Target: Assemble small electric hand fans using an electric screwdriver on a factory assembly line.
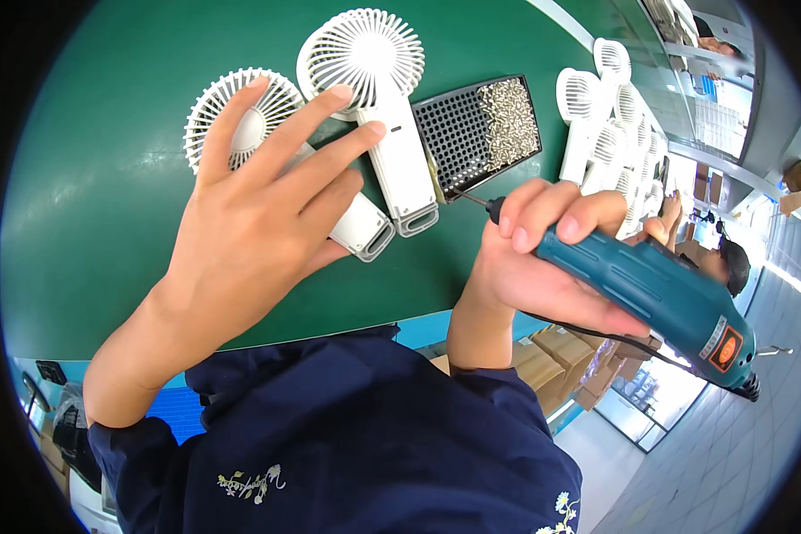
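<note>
My right hand [556,245] is wrapped round a teal electric screwdriver [650,276]. Its thin bit points left, its tip at the near edge of a black perforated screw tray [454,125]. Small metal screws [511,123] fill that tray's right part. Over two white handheld fans my left hand [249,205] lies with fingers spread. Beneath it is the left fan [240,116], its handle partly covered by the fingers. A fingertip rests at the handle of the other fan [400,160], which lies beside the tray with its round grille away from me.
Several more white fans [610,133] are grouped at the right of the green table [107,196]. A black cord runs from the screwdriver's side. Cardboard boxes [561,351] stand below the table edge. Another person [725,262] is at the far right.
</note>
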### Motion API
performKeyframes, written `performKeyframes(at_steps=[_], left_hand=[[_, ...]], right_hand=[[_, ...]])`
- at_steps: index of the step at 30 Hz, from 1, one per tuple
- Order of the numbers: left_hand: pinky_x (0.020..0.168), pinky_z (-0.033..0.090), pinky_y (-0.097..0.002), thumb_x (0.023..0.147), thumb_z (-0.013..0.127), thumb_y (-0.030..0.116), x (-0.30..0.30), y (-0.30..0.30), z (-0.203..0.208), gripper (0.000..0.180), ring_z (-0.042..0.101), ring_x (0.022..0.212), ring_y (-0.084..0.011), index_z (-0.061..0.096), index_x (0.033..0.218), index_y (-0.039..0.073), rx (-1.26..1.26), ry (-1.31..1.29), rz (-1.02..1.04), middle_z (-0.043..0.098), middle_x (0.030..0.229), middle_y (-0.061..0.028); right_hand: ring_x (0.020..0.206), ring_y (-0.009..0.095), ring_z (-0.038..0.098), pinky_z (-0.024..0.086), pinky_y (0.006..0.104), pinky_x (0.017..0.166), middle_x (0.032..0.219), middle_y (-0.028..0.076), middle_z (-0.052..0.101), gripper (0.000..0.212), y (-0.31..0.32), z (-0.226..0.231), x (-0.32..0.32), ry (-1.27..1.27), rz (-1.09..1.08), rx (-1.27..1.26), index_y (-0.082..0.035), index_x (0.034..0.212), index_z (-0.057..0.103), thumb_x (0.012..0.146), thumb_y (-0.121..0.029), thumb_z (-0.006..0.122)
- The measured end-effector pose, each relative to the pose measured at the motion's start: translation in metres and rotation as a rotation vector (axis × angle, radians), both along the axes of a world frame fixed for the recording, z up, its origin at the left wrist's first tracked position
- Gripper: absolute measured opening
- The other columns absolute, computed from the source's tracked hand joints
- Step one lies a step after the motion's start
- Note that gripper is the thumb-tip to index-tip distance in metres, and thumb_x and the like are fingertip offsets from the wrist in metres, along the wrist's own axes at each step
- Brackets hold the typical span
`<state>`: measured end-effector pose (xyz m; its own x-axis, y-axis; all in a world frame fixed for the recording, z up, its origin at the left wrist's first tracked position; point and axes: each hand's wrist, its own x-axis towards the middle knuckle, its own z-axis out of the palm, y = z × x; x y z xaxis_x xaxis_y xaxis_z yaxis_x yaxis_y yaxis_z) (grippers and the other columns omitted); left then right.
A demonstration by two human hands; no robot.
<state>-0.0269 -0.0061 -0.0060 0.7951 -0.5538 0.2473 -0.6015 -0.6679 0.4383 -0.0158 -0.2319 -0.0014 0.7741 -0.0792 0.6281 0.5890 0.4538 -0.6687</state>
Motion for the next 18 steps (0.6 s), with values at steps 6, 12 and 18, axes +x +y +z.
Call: performKeyframes(at_steps=[6, 12, 18], left_hand=[[0.111, 0.026, -0.0548, 0.051, 0.083, 0.018, 0.002, -0.003, 0.0, 0.049, 0.043, 0.134, -0.0263, 0.064, 0.095, 0.005, 0.006, 0.014, 0.001, 0.057, 0.133, -0.0015], [0.111, 0.026, -0.055, 0.051, 0.083, 0.017, 0.002, -0.004, -0.002, 0.049, 0.043, 0.134, -0.0267, 0.064, 0.095, 0.005, -0.003, 0.015, 0.001, 0.057, 0.133, -0.0019], [0.111, 0.025, -0.0553, 0.052, 0.082, 0.018, 0.001, -0.003, -0.003, 0.048, 0.043, 0.133, -0.0269, 0.065, 0.095, 0.004, -0.01, 0.007, -0.006, 0.057, 0.133, -0.0021]], right_hand=[[0.045, 0.022, 0.047, 0.04, 0.0331, 0.038, 0.082, 0.013, 0.049, 0.088, 0.002, -0.008, 0.004, 0.025, -0.04, 0.041, -0.02, 0.141, 0.029, 0.081, -0.084, 0.029], [0.045, 0.021, 0.047, 0.041, 0.0325, 0.038, 0.079, 0.012, 0.049, 0.088, 0.001, -0.014, 0.007, 0.059, -0.049, 0.057, -0.02, 0.14, 0.03, 0.08, -0.085, 0.029], [0.044, 0.019, 0.047, 0.042, 0.0308, 0.039, 0.075, 0.01, 0.05, 0.093, 0.003, -0.013, 0.009, 0.061, -0.078, 0.102, -0.009, 0.124, 0.043, 0.077, -0.088, 0.028]])
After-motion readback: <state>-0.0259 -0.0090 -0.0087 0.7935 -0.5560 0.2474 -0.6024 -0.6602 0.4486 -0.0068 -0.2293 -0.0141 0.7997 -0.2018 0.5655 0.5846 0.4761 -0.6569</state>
